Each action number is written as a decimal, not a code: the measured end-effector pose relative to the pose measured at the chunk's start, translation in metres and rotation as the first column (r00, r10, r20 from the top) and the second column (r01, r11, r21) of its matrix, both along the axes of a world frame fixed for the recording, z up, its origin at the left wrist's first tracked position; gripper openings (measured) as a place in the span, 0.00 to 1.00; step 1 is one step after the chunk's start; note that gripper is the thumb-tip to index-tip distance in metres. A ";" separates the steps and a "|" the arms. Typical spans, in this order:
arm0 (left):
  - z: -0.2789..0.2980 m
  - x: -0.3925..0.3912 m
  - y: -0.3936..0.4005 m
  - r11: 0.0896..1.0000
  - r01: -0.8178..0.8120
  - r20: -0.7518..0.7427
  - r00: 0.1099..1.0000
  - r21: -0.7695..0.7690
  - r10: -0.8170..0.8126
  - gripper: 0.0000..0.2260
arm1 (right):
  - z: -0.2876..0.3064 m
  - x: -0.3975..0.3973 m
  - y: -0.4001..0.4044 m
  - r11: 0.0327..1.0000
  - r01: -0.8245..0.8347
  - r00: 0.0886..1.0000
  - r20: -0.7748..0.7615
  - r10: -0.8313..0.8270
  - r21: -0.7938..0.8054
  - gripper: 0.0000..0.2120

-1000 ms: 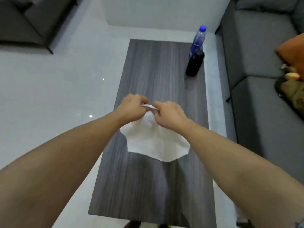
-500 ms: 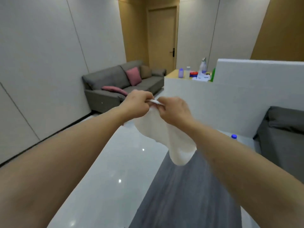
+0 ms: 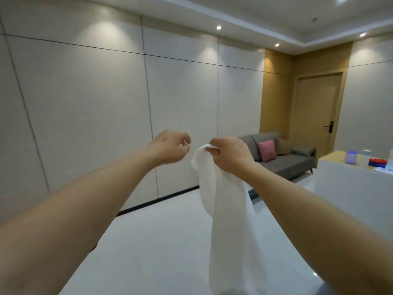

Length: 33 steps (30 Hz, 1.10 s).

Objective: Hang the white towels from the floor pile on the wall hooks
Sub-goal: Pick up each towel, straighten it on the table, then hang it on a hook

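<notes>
At centre frame, the white towel (image 3: 227,209) is hanging from the right hand (image 3: 230,155), which is pinching its top edge, cloth draping toward 6 o'clock. At 9 o'clock of that grip, the left hand (image 3: 170,147) is hovering just beside, fingers loosely curled and holding nothing. No hook is showing on the wall panels (image 3: 85,103), so locating one and spreading the top edge two-handed is advisable.
</notes>
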<state>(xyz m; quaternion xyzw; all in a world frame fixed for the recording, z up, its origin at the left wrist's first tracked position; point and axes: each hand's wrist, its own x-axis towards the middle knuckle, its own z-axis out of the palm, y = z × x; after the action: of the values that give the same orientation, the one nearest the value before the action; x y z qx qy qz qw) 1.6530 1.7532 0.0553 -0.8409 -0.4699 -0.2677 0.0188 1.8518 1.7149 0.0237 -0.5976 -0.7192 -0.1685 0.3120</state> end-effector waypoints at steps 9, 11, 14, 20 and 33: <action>0.012 -0.279 0.006 0.911 -0.410 -0.034 0.911 0.043 0.412 0.13 | 0.007 -0.265 0.070 0.940 -0.337 0.941 -0.009 0.337 -0.058 0.12; 0.011 -0.328 0.000 0.881 -0.473 -0.009 0.881 0.026 0.473 0.13 | 0.009 -0.317 0.079 0.913 -0.407 0.913 0.006 0.408 -0.033 0.12; 0.007 -0.393 -0.007 0.822 -0.569 0.002 0.822 0.018 0.569 0.14 | 0.009 -0.389 0.096 0.861 -0.508 0.861 0.022 0.508 -0.015 0.12; 0.001 -0.501 -0.018 0.670 -0.743 -0.021 0.669 -0.006 0.743 0.15 | -0.003 -0.529 0.139 0.698 -0.716 0.697 0.044 0.715 -0.001 0.11; -0.016 -0.663 -0.023 0.153 -0.987 -0.045 0.156 -0.057 0.987 0.13 | -0.010 -0.785 0.197 0.206 -0.976 0.202 0.052 0.978 -0.066 0.12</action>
<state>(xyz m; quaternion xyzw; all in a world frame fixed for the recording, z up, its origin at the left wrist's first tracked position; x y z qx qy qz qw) 0.9897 1.7302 0.0392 -0.3336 -0.9129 -0.1753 0.1568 1.0672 1.9122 0.0137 -0.0061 -0.9484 0.0481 0.3132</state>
